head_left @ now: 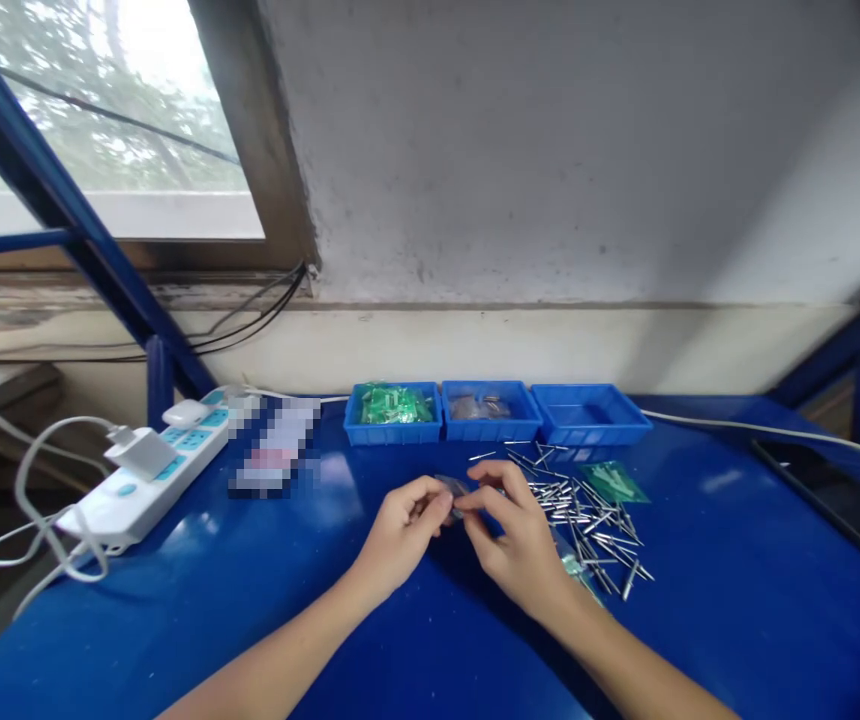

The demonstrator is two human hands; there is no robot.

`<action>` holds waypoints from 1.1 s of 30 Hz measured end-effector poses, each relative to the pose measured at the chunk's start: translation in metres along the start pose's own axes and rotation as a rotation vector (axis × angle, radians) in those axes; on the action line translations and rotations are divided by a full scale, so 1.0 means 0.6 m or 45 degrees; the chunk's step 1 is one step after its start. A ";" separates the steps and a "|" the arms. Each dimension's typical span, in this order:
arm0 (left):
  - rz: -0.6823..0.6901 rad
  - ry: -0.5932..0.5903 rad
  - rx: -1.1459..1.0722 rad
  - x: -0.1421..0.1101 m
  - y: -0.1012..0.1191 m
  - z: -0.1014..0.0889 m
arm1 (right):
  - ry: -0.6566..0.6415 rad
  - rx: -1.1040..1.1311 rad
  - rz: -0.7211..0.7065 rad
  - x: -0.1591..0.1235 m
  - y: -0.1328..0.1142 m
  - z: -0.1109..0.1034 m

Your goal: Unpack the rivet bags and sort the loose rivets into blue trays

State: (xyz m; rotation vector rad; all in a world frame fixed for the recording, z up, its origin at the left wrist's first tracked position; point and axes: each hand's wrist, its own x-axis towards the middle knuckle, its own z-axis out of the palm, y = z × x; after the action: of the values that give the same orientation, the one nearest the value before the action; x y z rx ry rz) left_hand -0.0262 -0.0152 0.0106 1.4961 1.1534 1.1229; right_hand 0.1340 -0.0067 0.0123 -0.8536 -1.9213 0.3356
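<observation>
A small clear plastic bag (pixel 454 486) is held up over the blue table, between both hands. My left hand (pixel 409 520) pinches its left side with thumb and forefinger. From the right, my right hand (pixel 512 530) grips its other edge with bent fingers; what is inside the bag is too small to make out. Just beyond my right hand lies a loose pile of thin metal pins that look like blind rivets (pixel 595 520). A green plastic packet (pixel 616 482) lies at the pile's far side, and another greenish packet (pixel 574 566) is partly hidden by my right wrist.
Three blue bins stand in a row at the back: one with green packets (pixel 395 406), one with clear bags (pixel 479 407), and a right bin (pixel 591 412). A white power strip (pixel 152 470) with cables is at left, beside a blurred phone-shaped item (pixel 278 447). A dark tablet (pixel 835 500) lies right.
</observation>
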 end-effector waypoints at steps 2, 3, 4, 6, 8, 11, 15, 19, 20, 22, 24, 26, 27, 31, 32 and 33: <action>0.033 0.110 0.033 -0.003 0.002 0.002 | -0.014 -0.037 0.039 -0.001 -0.002 0.000; 0.067 0.169 0.089 -0.004 0.001 0.002 | -0.023 -0.037 0.081 0.000 -0.003 -0.001; 0.116 0.217 0.165 -0.006 0.000 0.002 | -0.042 -0.016 0.139 0.002 -0.004 -0.004; 0.258 0.253 0.347 -0.009 -0.001 0.003 | -0.106 0.099 0.303 0.009 -0.008 -0.011; 0.458 0.219 0.528 -0.013 -0.001 0.003 | -0.177 0.258 0.492 0.016 -0.013 -0.016; 0.709 0.109 0.784 -0.019 0.004 0.004 | -0.251 0.434 0.719 0.022 -0.020 -0.018; 0.741 0.072 1.013 -0.022 0.009 0.006 | -0.255 0.492 0.787 0.019 -0.028 -0.010; 0.694 0.063 0.976 -0.025 0.007 0.006 | -0.190 0.446 0.723 0.020 -0.022 -0.002; 0.688 0.073 0.944 -0.026 0.006 0.006 | -0.158 0.436 0.715 0.025 -0.016 -0.003; 0.663 0.092 0.875 -0.027 0.005 0.005 | -0.049 0.441 0.729 0.040 0.000 -0.010; 0.626 0.087 0.827 -0.028 0.005 0.004 | 0.120 0.508 0.785 0.061 0.019 -0.026; 0.594 0.061 0.801 -0.028 0.006 0.003 | 0.329 0.590 0.841 0.086 0.036 -0.052; 0.583 0.042 0.797 -0.029 0.007 0.002 | 0.417 0.608 0.846 0.099 0.041 -0.066; 0.530 -0.076 0.834 -0.034 0.009 0.006 | 0.748 0.657 0.647 0.146 0.054 -0.114; 0.513 -0.113 0.849 -0.036 0.009 0.007 | 0.805 0.600 0.558 0.156 0.059 -0.118; 0.497 -0.145 0.862 -0.038 0.009 0.009 | 0.817 0.470 0.481 0.163 0.066 -0.118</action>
State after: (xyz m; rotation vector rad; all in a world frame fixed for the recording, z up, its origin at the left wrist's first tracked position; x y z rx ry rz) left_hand -0.0234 -0.0390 0.0117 2.3547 1.2609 0.9108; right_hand 0.1841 0.0803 0.0902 -0.9290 -1.0622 0.5450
